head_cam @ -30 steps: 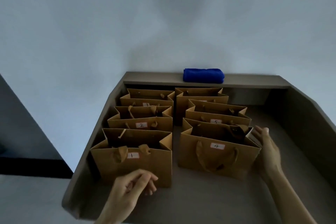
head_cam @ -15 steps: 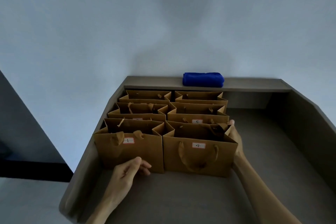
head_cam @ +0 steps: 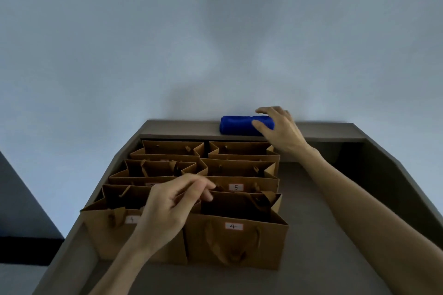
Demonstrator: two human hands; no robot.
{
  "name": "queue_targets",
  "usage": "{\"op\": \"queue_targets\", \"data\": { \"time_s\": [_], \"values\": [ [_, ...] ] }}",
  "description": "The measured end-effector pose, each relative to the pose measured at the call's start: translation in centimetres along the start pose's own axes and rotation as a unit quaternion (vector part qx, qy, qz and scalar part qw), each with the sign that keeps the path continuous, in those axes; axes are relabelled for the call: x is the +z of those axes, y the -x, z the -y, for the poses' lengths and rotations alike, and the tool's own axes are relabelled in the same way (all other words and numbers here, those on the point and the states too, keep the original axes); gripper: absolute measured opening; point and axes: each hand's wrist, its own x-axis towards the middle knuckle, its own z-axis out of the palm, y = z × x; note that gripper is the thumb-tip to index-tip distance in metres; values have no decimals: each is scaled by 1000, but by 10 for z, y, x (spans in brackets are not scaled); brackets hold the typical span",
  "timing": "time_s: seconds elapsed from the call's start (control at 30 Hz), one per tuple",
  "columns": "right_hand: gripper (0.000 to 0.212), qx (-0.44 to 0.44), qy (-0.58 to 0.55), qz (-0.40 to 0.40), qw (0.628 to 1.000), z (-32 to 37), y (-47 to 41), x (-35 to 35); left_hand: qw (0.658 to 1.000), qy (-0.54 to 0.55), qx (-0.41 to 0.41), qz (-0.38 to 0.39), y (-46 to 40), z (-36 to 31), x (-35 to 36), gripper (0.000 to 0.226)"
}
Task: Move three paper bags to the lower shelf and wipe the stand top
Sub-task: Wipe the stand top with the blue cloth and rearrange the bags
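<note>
Right hand point(head_cam: 279, 130): mine, fingers spread and loose, reaching over the rolled blue cloth point(head_cam: 239, 125) on the grey stand's top ledge point(head_cam: 323, 130); contact could not be told. Left hand point(head_cam: 167, 211): fingers curled, held above the brown paper bag labelled 4 point(head_cam: 236, 239); grasp unclear. Six brown paper bags stood in two rows on the lower shelf point(head_cam: 311, 246), the bag labelled 5 point(head_cam: 242, 185) just behind 4.
</note>
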Motion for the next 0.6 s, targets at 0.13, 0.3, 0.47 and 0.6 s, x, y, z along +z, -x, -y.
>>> {"op": "queue_targets", "data": {
  "time_s": [0.13,0.3,0.47,0.6],
  "values": [
    [58,-37,99,107,989,-5,-40,13,996,-70,-19,50,-39,0,31,27],
    [66,-48,216,208,953,-31,-56,37,973,-168,-79,134,-53,13,67,27],
    [57,-67,236,117,962,-36,-41,44,955,-230,-68,177,-68,16,77,32],
    [51,-66,218,62,972,-35,-8,25,947,-242,-47,206,-80,16,80,37]
  ]
}}
